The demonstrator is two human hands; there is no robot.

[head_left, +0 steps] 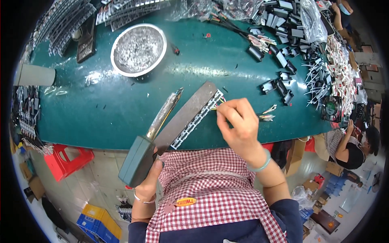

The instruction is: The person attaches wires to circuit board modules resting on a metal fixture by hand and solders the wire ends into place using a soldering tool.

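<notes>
On view before me: one left hand (150,180), gripping a dark green tool (137,162) with metal shaft; one right hand (242,124), fingertips pinching thin coloured wires (221,100) at the far end of a black-and-white strip (196,120) alongside a grey-brown bar (187,114) over the green table (89,117).

My left hand (150,174) grips a boxy dark-green tool (137,158) with a slim barrel, left of a long flat grey-brown bar (190,113). Along the bar's right edge runs a black-and-white strip (198,120); beside its far end, my right hand (241,123) pinches thin coloured wires (221,99).
</notes>
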